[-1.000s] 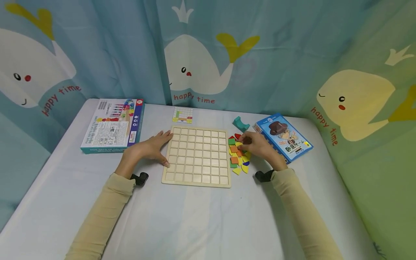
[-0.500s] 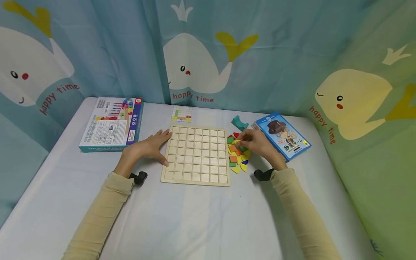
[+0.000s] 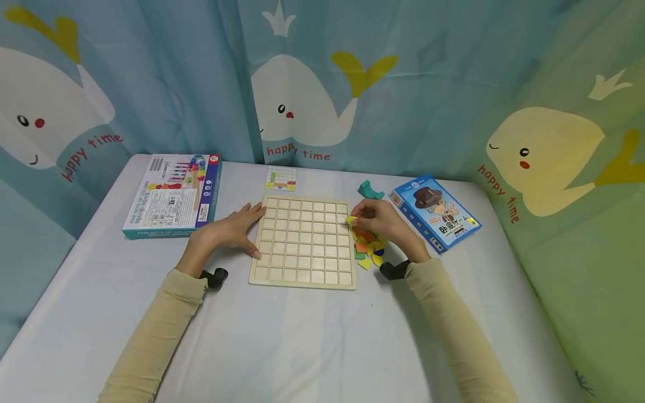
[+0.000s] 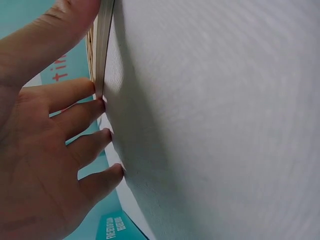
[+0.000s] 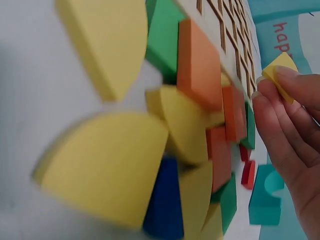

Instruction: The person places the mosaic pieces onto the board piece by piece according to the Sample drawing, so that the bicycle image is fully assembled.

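Note:
A wooden grid board (image 3: 305, 240) with bare square cells lies flat in the middle of the table. My left hand (image 3: 229, 228) touches its left edge, thumb and fingers spread; in the left wrist view the fingertips (image 4: 104, 135) reach down to the tablecloth. My right hand (image 3: 380, 220) pinches a small yellow block (image 5: 281, 72) between thumb and fingers, at the board's upper right edge. Below that hand is a pile of flat coloured blocks, among them an orange square block (image 5: 199, 65), a yellow quarter-round block (image 5: 107, 167) and a blue block (image 5: 165, 200).
Behind the board lies a printed pattern card (image 3: 281, 178). A teal notched piece (image 3: 370, 190) stands beyond the pile. At the left is a bead toy box (image 3: 173, 196), at the right a blue game box (image 3: 435, 212). A whale-print curtain (image 3: 302, 112) closes off the back.
My right hand has lifted a yellow block from the pile and moved left with it to the board's right edge. The left hand has stayed on the board.

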`<state>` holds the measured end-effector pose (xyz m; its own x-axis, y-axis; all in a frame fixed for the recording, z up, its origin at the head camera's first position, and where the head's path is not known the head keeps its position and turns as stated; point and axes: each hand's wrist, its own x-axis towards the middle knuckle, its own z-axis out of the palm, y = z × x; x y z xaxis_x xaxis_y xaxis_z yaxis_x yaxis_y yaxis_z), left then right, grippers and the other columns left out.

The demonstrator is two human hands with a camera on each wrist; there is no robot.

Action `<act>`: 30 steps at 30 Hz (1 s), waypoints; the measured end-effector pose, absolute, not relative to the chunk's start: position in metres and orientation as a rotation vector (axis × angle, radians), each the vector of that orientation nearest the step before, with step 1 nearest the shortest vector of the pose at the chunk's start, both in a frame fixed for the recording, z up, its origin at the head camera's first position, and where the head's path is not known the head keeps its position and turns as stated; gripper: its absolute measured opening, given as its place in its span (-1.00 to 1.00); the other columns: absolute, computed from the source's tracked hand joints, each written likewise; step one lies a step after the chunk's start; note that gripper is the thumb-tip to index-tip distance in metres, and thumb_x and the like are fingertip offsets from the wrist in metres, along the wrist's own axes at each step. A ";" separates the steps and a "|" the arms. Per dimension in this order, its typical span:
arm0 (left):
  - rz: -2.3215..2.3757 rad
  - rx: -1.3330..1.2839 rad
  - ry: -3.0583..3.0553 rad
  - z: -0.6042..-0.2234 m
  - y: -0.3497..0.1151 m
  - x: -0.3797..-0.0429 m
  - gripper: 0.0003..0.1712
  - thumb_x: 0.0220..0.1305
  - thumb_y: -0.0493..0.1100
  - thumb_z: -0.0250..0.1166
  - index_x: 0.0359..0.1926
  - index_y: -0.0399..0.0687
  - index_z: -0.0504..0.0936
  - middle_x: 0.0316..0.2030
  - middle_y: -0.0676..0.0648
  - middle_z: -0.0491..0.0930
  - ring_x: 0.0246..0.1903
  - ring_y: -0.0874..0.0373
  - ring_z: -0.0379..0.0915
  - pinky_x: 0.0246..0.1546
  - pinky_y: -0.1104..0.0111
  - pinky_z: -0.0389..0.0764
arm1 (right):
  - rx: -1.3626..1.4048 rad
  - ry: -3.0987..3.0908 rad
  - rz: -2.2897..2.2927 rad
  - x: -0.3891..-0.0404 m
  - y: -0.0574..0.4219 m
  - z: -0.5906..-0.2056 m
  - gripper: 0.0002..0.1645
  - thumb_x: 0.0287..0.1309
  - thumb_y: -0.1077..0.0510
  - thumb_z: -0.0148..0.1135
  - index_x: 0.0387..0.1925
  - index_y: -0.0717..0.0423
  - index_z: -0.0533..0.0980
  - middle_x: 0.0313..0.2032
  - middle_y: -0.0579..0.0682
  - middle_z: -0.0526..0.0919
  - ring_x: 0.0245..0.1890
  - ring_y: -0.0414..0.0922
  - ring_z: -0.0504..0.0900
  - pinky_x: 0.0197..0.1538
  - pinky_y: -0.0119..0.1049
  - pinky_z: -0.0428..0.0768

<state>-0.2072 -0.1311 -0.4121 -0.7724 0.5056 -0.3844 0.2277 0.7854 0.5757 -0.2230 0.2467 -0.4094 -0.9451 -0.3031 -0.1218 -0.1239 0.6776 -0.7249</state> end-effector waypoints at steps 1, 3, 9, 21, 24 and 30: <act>0.695 0.544 2.441 -0.412 -0.131 -0.207 0.36 0.05 -0.01 0.62 0.63 -0.24 -0.08 0.65 -0.27 -0.28 0.61 -0.33 -0.46 0.53 -0.32 -0.20 | -0.351 2.658 -1.129 -0.223 0.244 -0.410 -0.83 0.32 0.26 0.34 -0.08 0.21 0.64 -0.17 0.16 0.73 -0.18 0.00 0.72 -0.14 -0.30 0.70; 0.695 0.542 2.442 -0.412 -0.131 -0.207 0.35 0.06 -0.01 0.62 0.64 -0.23 -0.08 0.65 -0.26 -0.28 0.61 -0.31 -0.47 0.53 -0.31 -0.20 | -0.369 2.657 -1.124 -0.224 0.240 -0.409 -0.78 0.31 0.26 0.35 -0.04 0.22 0.66 -0.15 0.17 0.73 -0.17 -0.01 0.72 -0.10 -0.29 0.70; 0.697 0.530 2.448 -0.413 -0.132 -0.208 0.35 0.05 -0.03 0.62 0.64 -0.22 -0.07 0.65 -0.24 -0.27 0.62 -0.29 -0.46 0.54 -0.29 -0.20 | -0.447 2.641 -1.085 -0.228 0.226 -0.409 -0.79 0.31 0.26 0.33 -0.05 0.20 0.72 -0.10 0.16 0.76 -0.18 -0.03 0.69 -0.04 -0.23 0.67; 0.707 0.527 2.438 -0.418 -0.133 -0.206 0.33 0.08 -0.03 0.61 0.64 -0.20 -0.08 0.66 -0.21 -0.29 0.62 -0.27 -0.49 0.57 -0.24 -0.22 | -0.513 2.611 -1.069 -0.230 0.196 -0.412 -0.87 0.28 0.24 0.37 -0.16 0.12 0.75 -0.21 0.06 0.78 -0.23 -0.07 0.67 -0.09 -0.20 0.65; 0.700 0.529 2.440 -0.417 -0.132 -0.207 0.33 0.07 -0.03 0.61 0.64 -0.19 -0.07 0.66 -0.21 -0.28 0.63 -0.26 -0.48 0.57 -0.23 -0.21 | -0.518 2.603 -1.077 -0.231 0.189 -0.413 -0.88 0.28 0.24 0.37 -0.17 0.11 0.75 -0.20 0.04 0.78 -0.20 -0.08 0.70 -0.04 -0.21 0.66; 0.689 0.522 2.440 -0.414 -0.131 -0.208 0.34 0.07 -0.03 0.61 0.64 -0.18 -0.08 0.66 -0.19 -0.28 0.63 -0.24 -0.48 0.57 -0.23 -0.20 | -0.544 2.568 -1.094 -0.233 0.175 -0.415 -0.87 0.26 0.26 0.39 -0.16 0.14 0.73 -0.19 0.06 0.78 -0.20 -0.09 0.72 -0.07 -0.25 0.67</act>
